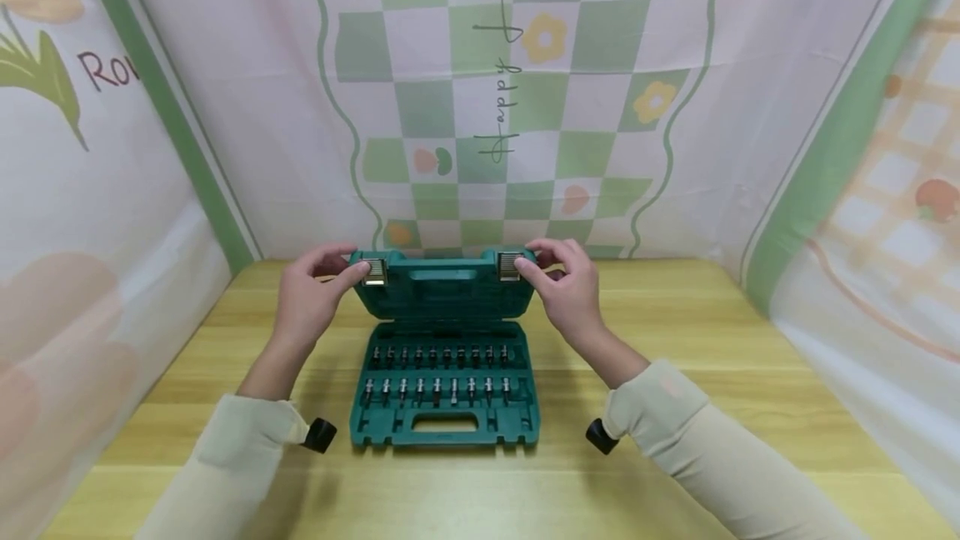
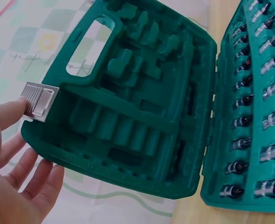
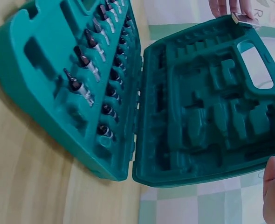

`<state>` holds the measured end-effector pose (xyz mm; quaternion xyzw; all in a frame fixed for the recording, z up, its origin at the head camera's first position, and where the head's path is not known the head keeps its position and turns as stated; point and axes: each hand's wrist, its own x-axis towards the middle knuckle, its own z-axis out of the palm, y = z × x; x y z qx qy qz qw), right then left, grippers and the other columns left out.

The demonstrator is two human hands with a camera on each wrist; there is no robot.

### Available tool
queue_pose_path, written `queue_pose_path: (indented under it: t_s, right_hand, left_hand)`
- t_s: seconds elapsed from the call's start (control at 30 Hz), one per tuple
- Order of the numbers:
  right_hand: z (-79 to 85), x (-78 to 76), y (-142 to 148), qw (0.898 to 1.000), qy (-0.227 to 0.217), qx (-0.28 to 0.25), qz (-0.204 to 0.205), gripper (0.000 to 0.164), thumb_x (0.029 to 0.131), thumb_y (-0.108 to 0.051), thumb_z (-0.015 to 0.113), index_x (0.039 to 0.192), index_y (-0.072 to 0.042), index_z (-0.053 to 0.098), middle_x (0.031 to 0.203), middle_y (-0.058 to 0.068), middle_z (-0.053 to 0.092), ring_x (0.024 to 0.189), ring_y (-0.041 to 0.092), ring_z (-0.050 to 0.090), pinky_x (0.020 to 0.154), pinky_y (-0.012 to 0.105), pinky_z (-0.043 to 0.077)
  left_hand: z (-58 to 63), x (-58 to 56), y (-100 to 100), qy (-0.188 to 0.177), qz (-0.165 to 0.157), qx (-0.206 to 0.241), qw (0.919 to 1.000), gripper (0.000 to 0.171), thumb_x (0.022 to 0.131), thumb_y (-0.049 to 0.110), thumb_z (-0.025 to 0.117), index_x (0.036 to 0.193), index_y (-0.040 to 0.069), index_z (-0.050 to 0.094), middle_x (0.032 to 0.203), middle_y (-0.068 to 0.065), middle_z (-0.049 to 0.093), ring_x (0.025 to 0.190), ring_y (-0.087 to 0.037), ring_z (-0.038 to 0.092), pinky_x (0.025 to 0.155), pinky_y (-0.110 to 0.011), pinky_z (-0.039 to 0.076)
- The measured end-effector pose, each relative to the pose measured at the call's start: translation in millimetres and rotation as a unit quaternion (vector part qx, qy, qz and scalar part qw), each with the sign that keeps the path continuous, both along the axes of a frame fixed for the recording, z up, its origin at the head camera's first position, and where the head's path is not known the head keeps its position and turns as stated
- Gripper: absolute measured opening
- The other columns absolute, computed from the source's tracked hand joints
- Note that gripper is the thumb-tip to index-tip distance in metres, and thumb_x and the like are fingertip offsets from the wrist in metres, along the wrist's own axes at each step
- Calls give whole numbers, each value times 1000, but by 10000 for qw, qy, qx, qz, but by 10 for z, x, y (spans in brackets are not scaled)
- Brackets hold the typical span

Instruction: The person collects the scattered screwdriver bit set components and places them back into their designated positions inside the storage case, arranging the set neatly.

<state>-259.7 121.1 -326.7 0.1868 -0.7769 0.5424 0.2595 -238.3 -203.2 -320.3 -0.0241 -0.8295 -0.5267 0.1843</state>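
Observation:
A green plastic case (image 1: 375,423) lies on the table with its lid (image 1: 442,297) raised, facing the head camera. Two rows of metal bit sockets (image 1: 453,392) sit in the slots of its base. My left hand (image 1: 306,298) grips the lid's left corner, the thumb on a metal latch (image 2: 38,101) and the other fingers around the edge. At the opposite corner my right hand (image 1: 572,294) pinches the lid, its thumb on the other latch (image 1: 508,266). Moulded recesses show inside the lid in both wrist views, with no sockets in them.
The case rests on a wooden table (image 1: 675,407). Printed fabric (image 1: 480,107) hangs behind it and on both sides. A black band piece (image 1: 321,435) shows at the left cuff, another (image 1: 602,437) at the right.

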Motion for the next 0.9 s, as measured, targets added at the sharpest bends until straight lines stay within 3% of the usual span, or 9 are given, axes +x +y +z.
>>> queue_pose_path:
  t_s: [0.2,0.57,0.9]
  right_hand:
    - [135,203,-64,9998,157,-69,27,22,88,-3,71,105,10,66,95,24,54,86,30,55,68,15,48]
    - [62,229,-51,9986,515,-81,63,19,87,0,71,103,9,66,99,22,57,85,27,57,69,20,51]
    - [-55,260,-50,9982,541,-162,194,19,86,1,72,101,9,66,96,23,56,84,31,60,72,24,53]
  left_hand:
    - [-41,33,10,90,-4,94,9999,52,86,48,71,122,12,66,110,-9,60,101,-22,51,83,-39,43]
    - [-83,99,34,270,99,199,9994,49,86,45,73,119,10,67,107,-8,60,98,-20,52,84,-38,43]
    - [-146,202,61,77,288,-81,9995,41,85,43,74,112,12,71,99,-8,61,92,-20,52,75,-37,43]
